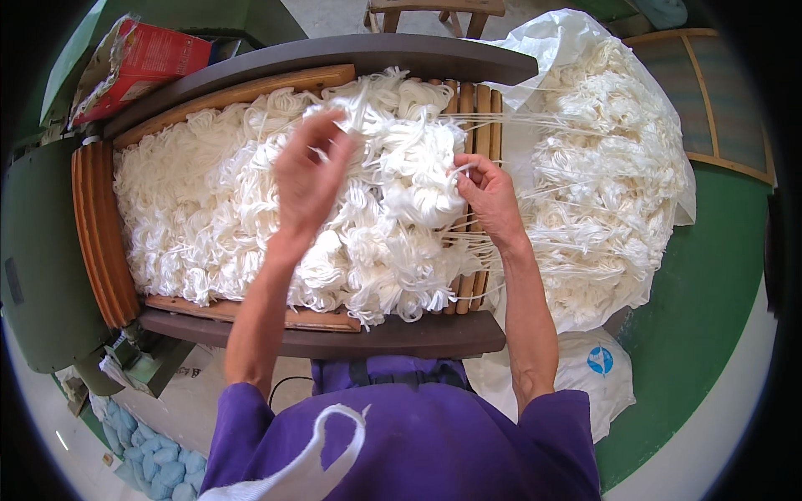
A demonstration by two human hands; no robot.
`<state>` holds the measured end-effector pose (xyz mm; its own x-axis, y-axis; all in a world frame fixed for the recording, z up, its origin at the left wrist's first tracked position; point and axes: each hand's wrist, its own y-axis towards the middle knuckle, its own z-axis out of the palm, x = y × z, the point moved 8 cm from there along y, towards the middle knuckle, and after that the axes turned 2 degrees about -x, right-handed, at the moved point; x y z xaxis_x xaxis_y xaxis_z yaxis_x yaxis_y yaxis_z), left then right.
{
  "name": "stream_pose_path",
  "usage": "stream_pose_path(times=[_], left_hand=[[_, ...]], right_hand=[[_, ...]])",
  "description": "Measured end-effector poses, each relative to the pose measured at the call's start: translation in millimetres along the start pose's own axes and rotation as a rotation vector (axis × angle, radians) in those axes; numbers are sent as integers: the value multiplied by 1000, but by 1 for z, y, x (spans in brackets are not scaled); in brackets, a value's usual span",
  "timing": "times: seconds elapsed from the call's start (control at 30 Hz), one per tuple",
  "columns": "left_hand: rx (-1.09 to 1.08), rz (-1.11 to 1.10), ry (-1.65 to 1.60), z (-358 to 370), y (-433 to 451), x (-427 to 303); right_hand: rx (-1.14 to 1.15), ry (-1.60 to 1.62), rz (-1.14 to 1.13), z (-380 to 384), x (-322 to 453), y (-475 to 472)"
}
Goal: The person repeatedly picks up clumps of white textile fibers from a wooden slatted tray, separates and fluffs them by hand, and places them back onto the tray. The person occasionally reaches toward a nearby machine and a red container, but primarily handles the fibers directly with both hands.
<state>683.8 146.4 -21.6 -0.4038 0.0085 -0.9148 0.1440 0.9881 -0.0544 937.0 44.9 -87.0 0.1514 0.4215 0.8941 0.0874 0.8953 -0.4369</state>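
Note:
A thick layer of loose white fibre strands, some looped into bundles, covers a slatted wooden feed bed. My right hand pinches a white strand between thumb and fingers at the layer's right edge. Over the middle of the pile, my left hand is blurred by motion, its fingers bent. White strands show by its fingertips, but whether it grips them is unclear. Several thin strands stretch from the layer across the slats to a heap of white fibre in a plastic sack.
Dark side rails border the bed. A fluted wooden roller and a green machine housing stand left. A torn red box sits behind the far rail. Blue bundles lie lower left; a wooden stool stands beyond.

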Motion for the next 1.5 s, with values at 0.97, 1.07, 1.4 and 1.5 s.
stream_pose_path(times=[0.97, 1.07, 1.4, 1.5], left_hand=[[98, -219, -335, 68, -103, 40], [101, -191, -308, 69, -105, 37], [47, -221, -283, 63, -101, 59], [106, -319, -194, 61, -93, 71]], right_hand=[[-229, -614, -607, 49, 71, -57], [-128, -810, -617, 55, 68, -53], [-86, -414, -281, 17, 46, -57], [-146, -359, -363, 0, 52, -70]])
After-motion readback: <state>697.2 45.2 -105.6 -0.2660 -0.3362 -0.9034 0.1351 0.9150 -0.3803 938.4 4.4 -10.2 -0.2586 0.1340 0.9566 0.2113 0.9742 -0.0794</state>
